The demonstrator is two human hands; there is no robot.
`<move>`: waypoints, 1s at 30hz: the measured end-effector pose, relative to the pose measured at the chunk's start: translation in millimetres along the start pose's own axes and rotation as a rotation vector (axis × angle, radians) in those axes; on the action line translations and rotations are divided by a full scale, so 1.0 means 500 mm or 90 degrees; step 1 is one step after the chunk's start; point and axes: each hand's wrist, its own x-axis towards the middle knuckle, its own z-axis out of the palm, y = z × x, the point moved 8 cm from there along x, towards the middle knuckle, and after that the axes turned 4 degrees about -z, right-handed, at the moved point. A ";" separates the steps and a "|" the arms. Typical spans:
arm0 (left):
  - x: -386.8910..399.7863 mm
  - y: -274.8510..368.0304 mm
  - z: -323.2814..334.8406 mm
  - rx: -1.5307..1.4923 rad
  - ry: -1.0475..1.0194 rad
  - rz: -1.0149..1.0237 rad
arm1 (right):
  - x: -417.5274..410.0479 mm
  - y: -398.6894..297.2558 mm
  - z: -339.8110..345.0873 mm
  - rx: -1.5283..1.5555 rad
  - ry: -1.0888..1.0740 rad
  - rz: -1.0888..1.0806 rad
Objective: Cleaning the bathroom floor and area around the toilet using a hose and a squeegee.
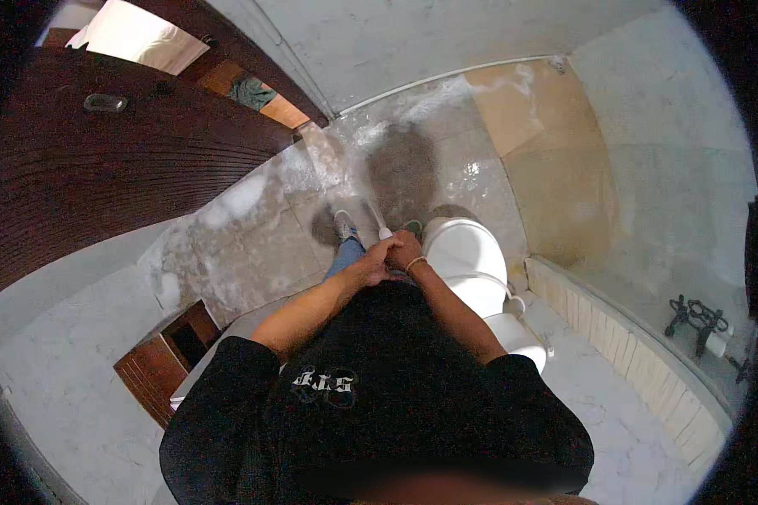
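Both my hands meet in front of my waist around a white spray nozzle (385,233), from which water sprays onto the wet, foamy floor tiles (252,252). My right hand (404,250), with a band at the wrist, is closed around the nozzle's handle, which is mostly hidden. My left hand (377,260) lies against the right one and touches the nozzle; whether it grips the handle too is hard to see. White foam (243,199) lies in patches along the door side of the floor.
A white toilet (464,252) stands close to my right leg. Beyond it are a low ledge (625,341) and a glass panel (676,208). The dark wooden door (132,151) fills the upper left. A brown wooden cabinet (155,372) is at my left.
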 end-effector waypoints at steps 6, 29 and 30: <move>-0.011 0.029 -0.037 -0.005 -0.041 0.014 | 0.001 -0.082 -0.083 0.013 0.069 0.075; 0.052 0.089 0.089 0.290 -0.164 -0.029 | -0.106 0.028 -0.190 0.131 0.399 0.335; 0.059 0.097 0.113 0.321 -0.135 -0.043 | -0.111 0.060 -0.191 0.167 0.424 0.363</move>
